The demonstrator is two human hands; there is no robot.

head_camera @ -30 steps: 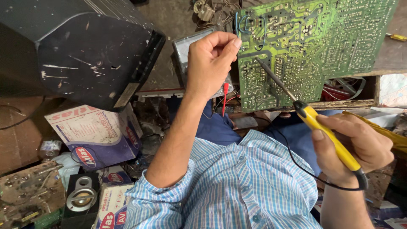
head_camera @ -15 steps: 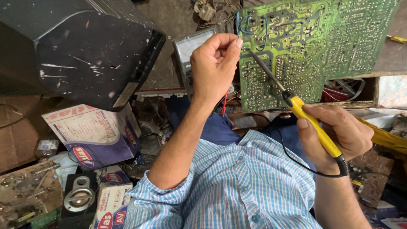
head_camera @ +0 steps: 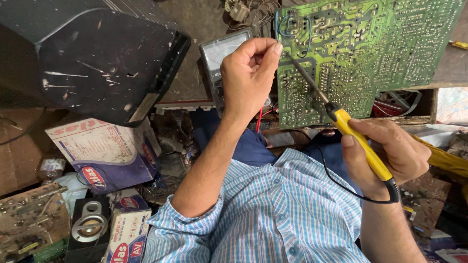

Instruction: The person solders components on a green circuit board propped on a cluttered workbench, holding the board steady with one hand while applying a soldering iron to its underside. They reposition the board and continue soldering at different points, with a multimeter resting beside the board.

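Observation:
A large green circuit board point(head_camera: 370, 53) stands upright in front of me, solder side facing me, with a blue wire loop point(head_camera: 291, 24) near its top left corner. My left hand point(head_camera: 248, 73) is raised at the board's left edge, thumb and forefinger pinched together; I see nothing between them. My right hand point(head_camera: 390, 156) grips a yellow-handled soldering iron point(head_camera: 358, 139). Its metal tip rests on the board right beside my left fingertips. The iron's black cord point(head_camera: 336, 180) trails across my striped blue shirt.
An analog meter point(head_camera: 219, 48) stands behind my left hand. A dark television casing point(head_camera: 97, 58) fills the upper left. Printed cardboard boxes point(head_camera: 102, 156), a small speaker point(head_camera: 88, 226) and an old brown circuit board point(head_camera: 29, 219) lie at lower left. Red wires point(head_camera: 390, 104) hang under the shelf.
The soldering iron's tip has slid up and left across the board, ending next to my left fingertips. My right hand followed it. My left hand stayed at the board's edge.

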